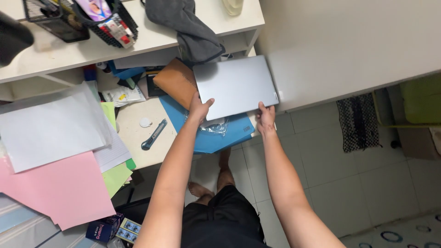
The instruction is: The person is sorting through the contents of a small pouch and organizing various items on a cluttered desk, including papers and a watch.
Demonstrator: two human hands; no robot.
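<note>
Cluttered with paper sheets, the worktop [133, 133] carries a closed grey laptop [235, 85] over a blue folder [216, 135]. Left hand [199, 108] and right hand [265, 117] each grip its near edge, fingers clamped on it.

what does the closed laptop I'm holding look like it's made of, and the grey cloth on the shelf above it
Laptop: probably metal, maybe painted plastic; its silver lid has a smooth matte sheen. Grey cloth: soft fabric, possibly microfibre, since it drapes in limp folds over the shelf edge.
</note>
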